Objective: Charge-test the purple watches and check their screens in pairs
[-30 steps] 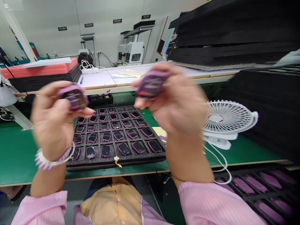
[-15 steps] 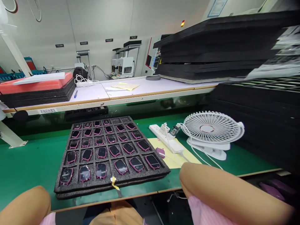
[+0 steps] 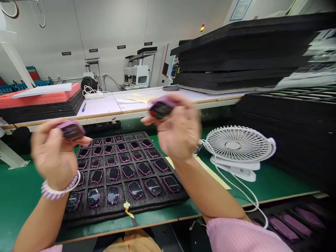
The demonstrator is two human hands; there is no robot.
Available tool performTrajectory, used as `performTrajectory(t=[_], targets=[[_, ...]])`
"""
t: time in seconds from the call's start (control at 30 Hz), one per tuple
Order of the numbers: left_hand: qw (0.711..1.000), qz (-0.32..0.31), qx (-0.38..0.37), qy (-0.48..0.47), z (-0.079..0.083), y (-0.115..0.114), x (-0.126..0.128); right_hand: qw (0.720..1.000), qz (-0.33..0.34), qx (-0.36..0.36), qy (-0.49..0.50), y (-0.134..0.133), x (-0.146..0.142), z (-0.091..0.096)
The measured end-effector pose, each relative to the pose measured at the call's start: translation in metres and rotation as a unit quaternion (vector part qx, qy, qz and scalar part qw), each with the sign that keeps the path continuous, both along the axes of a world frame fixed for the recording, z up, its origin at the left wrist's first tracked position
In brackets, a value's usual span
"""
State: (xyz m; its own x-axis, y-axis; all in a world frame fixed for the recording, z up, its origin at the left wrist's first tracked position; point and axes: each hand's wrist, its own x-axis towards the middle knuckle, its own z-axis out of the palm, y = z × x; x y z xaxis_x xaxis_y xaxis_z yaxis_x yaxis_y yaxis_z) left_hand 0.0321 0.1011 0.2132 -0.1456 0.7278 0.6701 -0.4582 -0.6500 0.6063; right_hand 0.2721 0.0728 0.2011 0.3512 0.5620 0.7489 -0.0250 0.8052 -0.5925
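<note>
Your left hand [image 3: 54, 154] pinches a purple watch case [image 3: 72, 131] in its fingers; your right hand [image 3: 180, 131], a second case [image 3: 161, 108]. Foam tray [image 3: 105, 211] on green surface [image 3: 18, 199].

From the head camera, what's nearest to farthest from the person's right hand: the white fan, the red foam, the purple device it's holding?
1. Purple device: held in the right hand.
2. White fan: to that hand's right.
3. Red foam: well off to the left.
</note>
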Motion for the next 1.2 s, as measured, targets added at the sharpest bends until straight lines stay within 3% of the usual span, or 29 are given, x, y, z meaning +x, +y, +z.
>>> performTrajectory(t=[0.07, 0.13, 0.2, 0.27, 0.4, 0.63, 0.9, 1.2], targets=[[0.992, -0.07, -0.084, 0.057, -0.016, 0.017, 0.01, 0.987, 0.139, -0.068, 0.041, 0.02, -0.011, -0.017], [0.954, -0.158, -0.22, 0.13, -0.035, 0.034, 0.021, 0.947, 0.235, -0.201, 0.091, 0.04, -0.019, -0.038], [0.913, -0.201, -0.321, 0.153, -0.054, 0.047, 0.029, 0.906, 0.267, -0.3, 0.137, 0.053, -0.022, -0.059], [0.895, -0.209, -0.361, 0.156, -0.069, 0.053, 0.033, 0.886, 0.287, -0.334, 0.146, 0.058, -0.02, -0.077], [0.905, -0.207, -0.317, 0.193, -0.087, 0.055, 0.031, 0.894, 0.316, -0.304, 0.09, 0.054, -0.016, -0.096], [0.917, -0.206, -0.227, 0.257, -0.1, 0.06, 0.028, 0.909, 0.316, -0.272, 0.007, 0.049, -0.018, -0.103], [0.931, -0.163, -0.168, 0.28, -0.106, 0.063, 0.031, 0.913, 0.312, -0.261, -0.024, 0.048, -0.018, -0.107], [0.925, -0.193, -0.175, 0.276, -0.103, 0.057, 0.029, 0.92, 0.292, -0.258, -0.038, 0.05, -0.015, -0.107]])
